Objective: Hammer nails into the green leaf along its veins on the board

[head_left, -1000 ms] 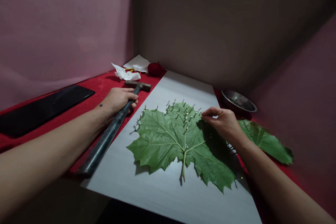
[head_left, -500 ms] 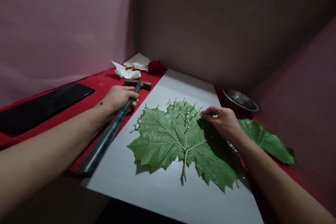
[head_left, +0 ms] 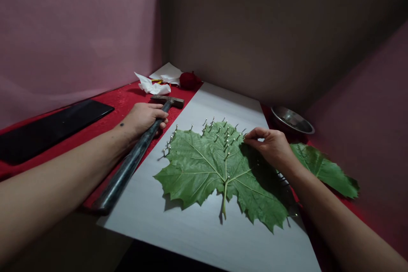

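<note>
My left hand (head_left: 148, 117) is closed around the handle of a hammer (head_left: 135, 157), close under its head; the handle slants down along the left edge of the white board (head_left: 149, 233). On the board lies a large green lobed leaf (head_left: 194, 170), its stalk toward me. Several nails (head_left: 227, 141) stand along its midrib, upper lobe and left edge. My right hand (head_left: 272, 144) pinches at the leaf's upper right edge, thumb and forefinger together on a nail that is mostly hidden. This hand and its shadow cover part of the right lobe.
A metal bowl (head_left: 293, 120) with small contents stands at the right, behind a second green leaf (head_left: 325, 170). At the left a black flat object (head_left: 57, 129) lies on the red cloth (head_left: 123, 97). Crumpled white tissue (head_left: 154, 87) and a dark red ball-like thing (head_left: 189, 80) are at the back.
</note>
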Motion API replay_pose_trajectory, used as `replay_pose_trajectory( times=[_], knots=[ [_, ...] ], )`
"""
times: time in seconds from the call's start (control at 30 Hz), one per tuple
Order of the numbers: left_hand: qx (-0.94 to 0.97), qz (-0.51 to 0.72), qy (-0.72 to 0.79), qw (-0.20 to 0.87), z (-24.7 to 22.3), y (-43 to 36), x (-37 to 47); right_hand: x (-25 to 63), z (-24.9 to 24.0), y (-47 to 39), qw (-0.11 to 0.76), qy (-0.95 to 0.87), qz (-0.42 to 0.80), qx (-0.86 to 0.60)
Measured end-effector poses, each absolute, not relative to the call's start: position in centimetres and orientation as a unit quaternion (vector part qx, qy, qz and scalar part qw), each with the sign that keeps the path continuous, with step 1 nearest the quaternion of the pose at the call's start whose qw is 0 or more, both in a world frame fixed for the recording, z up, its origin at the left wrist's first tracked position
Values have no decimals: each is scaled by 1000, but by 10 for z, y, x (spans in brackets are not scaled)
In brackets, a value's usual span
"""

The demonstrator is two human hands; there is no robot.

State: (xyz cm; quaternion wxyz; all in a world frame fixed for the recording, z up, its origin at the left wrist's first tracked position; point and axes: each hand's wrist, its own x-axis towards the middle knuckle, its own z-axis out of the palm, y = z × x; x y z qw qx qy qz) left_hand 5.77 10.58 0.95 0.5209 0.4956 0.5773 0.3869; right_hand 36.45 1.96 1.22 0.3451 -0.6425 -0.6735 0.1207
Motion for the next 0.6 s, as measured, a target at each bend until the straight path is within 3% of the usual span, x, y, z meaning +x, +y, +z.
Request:
replay_pose_trajectory(
  times=[0.6],
  knots=[
    [504,380,578,517,12,103,58,363,16,15,329,-676,104,-652]
  ],
)
